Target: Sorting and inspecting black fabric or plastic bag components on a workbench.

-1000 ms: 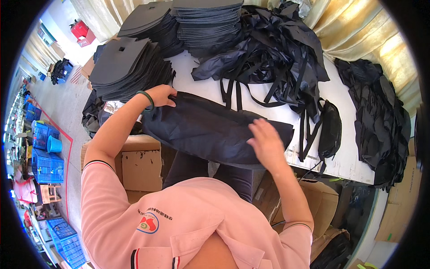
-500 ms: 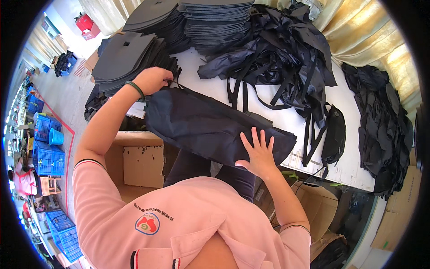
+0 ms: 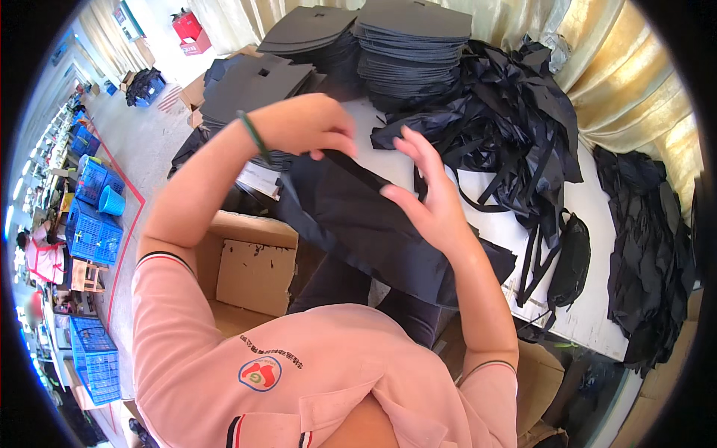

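A black fabric piece lies across the near edge of the white table and hangs over my lap. At its upper edge, my left hand pinches a black strap with thumb and fingers. The strap slants from there down toward my right hand. That hand is raised above the fabric, its thumb and fingers apart, with the thumb tip beside the strap's lower end. Whether the thumb touches the strap, I cannot tell.
Stacks of dark grey panels stand at the back. A heap of black fabric and straps covers the table's right part, near a small black pouch. An open cardboard box sits below left. Blue crates line the floor.
My left hand has moved right along the fabric's upper edge, drawing the strap up. My right hand has lifted off the fabric and moved up toward the left hand.
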Motion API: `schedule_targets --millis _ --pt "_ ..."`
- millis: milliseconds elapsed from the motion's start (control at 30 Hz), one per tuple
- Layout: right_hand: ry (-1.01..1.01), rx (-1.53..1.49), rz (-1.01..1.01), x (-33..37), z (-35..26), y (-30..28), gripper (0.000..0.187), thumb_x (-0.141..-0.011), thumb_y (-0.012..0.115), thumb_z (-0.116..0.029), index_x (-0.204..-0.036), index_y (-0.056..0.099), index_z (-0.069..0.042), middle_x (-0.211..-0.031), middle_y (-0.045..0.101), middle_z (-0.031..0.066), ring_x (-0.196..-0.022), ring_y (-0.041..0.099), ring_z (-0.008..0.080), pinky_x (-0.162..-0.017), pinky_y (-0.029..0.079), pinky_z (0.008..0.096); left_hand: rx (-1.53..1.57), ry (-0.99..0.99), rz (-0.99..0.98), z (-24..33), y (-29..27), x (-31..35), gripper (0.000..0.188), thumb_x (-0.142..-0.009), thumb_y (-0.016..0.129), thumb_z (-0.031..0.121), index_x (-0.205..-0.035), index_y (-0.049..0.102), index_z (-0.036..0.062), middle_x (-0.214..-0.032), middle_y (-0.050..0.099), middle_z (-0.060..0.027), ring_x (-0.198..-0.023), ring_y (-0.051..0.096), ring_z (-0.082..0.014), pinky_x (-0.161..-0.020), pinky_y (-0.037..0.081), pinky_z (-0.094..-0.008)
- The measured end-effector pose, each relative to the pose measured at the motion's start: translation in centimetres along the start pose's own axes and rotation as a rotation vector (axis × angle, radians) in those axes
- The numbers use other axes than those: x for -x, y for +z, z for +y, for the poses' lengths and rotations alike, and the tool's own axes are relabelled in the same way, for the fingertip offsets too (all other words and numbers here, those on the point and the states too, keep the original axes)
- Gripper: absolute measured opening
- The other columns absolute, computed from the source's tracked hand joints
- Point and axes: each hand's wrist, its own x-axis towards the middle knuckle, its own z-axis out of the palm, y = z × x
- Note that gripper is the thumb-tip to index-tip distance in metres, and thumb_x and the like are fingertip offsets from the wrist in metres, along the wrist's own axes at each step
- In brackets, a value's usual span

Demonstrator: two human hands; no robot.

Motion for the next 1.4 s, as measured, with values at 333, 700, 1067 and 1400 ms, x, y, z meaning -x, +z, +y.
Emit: schedule_targets --millis 333,700,1067,1400 --pt "0.252 -0.539 -0.059 -0.8 4.3 2.7 0.044 -0.095 0.055 -0.002 -0.138 0.048 -0.004 -0.085 0.061 0.0039 -0.064 0.052 0.0079 -0.060 0.043 0.0216 -0.515 0.171 1.041 -9.8 1.0 1.3 0.042 -0.081 0.077 0.031 -0.111 0.063 0.0051 -0.107 0.067 -0.0138 -0.105 0.061 -0.0313 -0.091 0.048 -0.0381" --pt "0.352 -0.662 -0.006 -0.4 6.0 3.7 0.020 -0.100 0.057 -0.016 -0.111 0.063 0.000 -0.078 0.062 0.0030 -0.064 0.055 0.0087 -0.061 0.046 0.0221 -0.230 -0.160 0.574 -18.8 -1.6 5.2 0.050 -0.082 0.075 0.024 -0.127 0.059 0.0086 -0.113 0.069 -0.0181 -0.108 0.065 -0.0329 -0.094 0.050 -0.0390" --pt "0.107 -0.496 0.360 -1.2 5.8 4.5 0.008 -0.094 0.064 -0.006 -0.091 0.058 -0.002 -0.079 0.058 -0.0023 -0.073 0.051 0.0039 -0.069 0.043 0.0202 0.138 0.122 1.024 -4.7 2.7 6.1 0.022 -0.097 0.054 0.009 -0.115 0.062 -0.0006 -0.068 0.054 -0.0043 -0.060 0.045 -0.0085 -0.057 0.040 -0.0245" --pt "0.082 -0.381 0.513 -0.4 5.5 2.9 0.009 -0.091 0.067 -0.004 -0.087 0.059 -0.002 -0.076 0.056 -0.0039 -0.071 0.046 0.0045 -0.068 0.041 0.0212 0.353 0.248 0.625 -0.7 6.7 4.6 0.027 -0.098 0.052 0.005 -0.123 0.058 -0.0047 -0.076 0.054 0.0060 -0.066 0.043 -0.0004 -0.059 0.039 -0.0189"
